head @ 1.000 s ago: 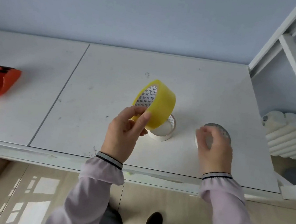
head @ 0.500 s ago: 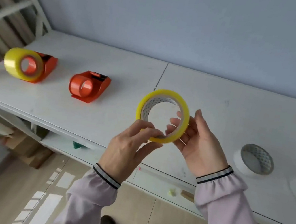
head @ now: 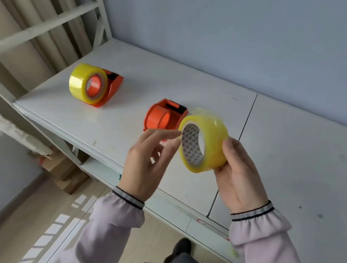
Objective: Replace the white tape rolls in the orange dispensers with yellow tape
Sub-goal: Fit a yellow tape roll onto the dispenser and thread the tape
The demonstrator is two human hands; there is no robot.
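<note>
My right hand (head: 236, 177) holds a yellow tape roll (head: 208, 139) in the air above the white table (head: 298, 161), gripping its outer band. The left hand (head: 146, 163) is just left of the roll with its fingers spread; its fingertips reach the roll's rim but do not grip it. Behind the roll an orange dispenser (head: 163, 116) lies on the table with a bare hub. Farther left a second orange dispenser (head: 106, 90) carries a yellow tape roll (head: 85, 83). No white rolls are in view.
A white metal frame (head: 49, 20) rises at the table's left end. The grey wall (head: 250, 30) runs along the back. Cardboard boxes (head: 60, 170) sit on the floor under the table. My shoes (head: 171, 261) show below.
The view swung further left, and the white rolls left the frame. The yellow roll passed to my right hand alone; my left hand let go and opened beside it.
</note>
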